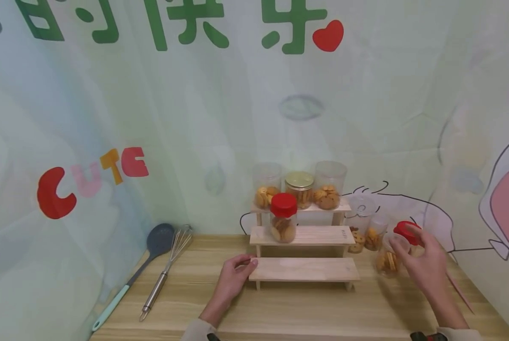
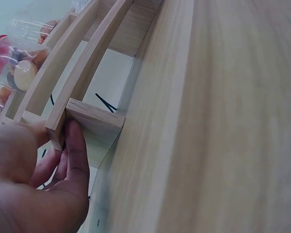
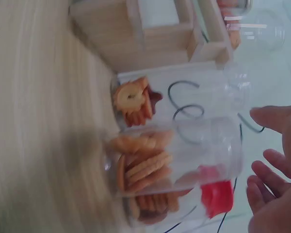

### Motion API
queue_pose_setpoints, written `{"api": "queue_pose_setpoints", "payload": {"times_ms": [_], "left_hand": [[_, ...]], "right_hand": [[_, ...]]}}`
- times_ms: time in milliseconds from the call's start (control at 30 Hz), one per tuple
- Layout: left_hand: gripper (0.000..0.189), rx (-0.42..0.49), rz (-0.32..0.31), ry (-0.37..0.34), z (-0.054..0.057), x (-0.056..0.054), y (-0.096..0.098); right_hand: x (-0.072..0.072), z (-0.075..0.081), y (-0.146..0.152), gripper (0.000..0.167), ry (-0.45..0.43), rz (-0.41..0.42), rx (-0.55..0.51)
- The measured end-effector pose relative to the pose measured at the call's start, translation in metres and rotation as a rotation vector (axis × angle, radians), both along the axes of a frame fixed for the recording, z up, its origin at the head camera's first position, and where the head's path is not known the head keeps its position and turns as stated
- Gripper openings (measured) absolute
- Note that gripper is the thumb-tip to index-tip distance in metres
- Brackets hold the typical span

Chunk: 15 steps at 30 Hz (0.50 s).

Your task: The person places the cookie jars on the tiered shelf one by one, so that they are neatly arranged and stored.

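My left hand (image 1: 234, 278) pinches the left end of the lowest step of a three-step wooden display rack (image 1: 303, 269). In the left wrist view, thumb and fingers (image 2: 76, 155) lie on either side of the board's corner. On the right, my right hand (image 1: 426, 263) hovers by the top of an open clear jar of cookies (image 1: 388, 261). Its thumb and fingers are spread, with a gap to that jar (image 3: 150, 160) in the right wrist view. Behind it stand a red-lidded jar (image 1: 407, 232) and two other clear cookie jars (image 1: 374, 237).
On the rack's middle step sits a red-lidded cookie jar (image 1: 283, 220). The top step holds a gold-lidded jar (image 1: 299, 189) between two clear jars. A whisk (image 1: 165, 274) and a dark spatula (image 1: 143, 270) lie at left. A printed cloth (image 1: 203, 118) hangs behind.
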<state>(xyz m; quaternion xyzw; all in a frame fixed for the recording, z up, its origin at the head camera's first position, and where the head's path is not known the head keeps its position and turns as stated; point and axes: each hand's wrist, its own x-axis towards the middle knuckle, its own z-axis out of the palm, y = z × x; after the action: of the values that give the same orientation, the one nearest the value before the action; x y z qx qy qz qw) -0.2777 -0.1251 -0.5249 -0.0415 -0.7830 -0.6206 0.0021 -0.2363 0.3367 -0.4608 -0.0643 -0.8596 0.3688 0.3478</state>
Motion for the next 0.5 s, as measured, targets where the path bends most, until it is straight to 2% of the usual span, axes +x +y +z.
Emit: {"api": "queue_pose_setpoints", "payload": {"times_ms": [100,200,333,500], "left_hand": [[0.050,0.003,-0.002,0.006,-0.001,-0.001,-0.001],[0.049,0.003,0.005,0.002,-0.002,-0.001,-0.002],[0.046,0.012,0.017,0.018,-0.002,0.000,0.000],[0.039,0.040,0.031,0.060,-0.001,0.001,0.004]], "right_hand": [[0.000,-0.003,0.004,0.064,-0.108,0.016,0.022],[-0.002,-0.008,0.005,0.067,-0.169,0.060,0.001],[-0.005,-0.012,0.006,0.069,-0.190,0.096,-0.034],[-0.006,-0.015,0.008,0.074,-0.201,0.088,-0.030]]}}
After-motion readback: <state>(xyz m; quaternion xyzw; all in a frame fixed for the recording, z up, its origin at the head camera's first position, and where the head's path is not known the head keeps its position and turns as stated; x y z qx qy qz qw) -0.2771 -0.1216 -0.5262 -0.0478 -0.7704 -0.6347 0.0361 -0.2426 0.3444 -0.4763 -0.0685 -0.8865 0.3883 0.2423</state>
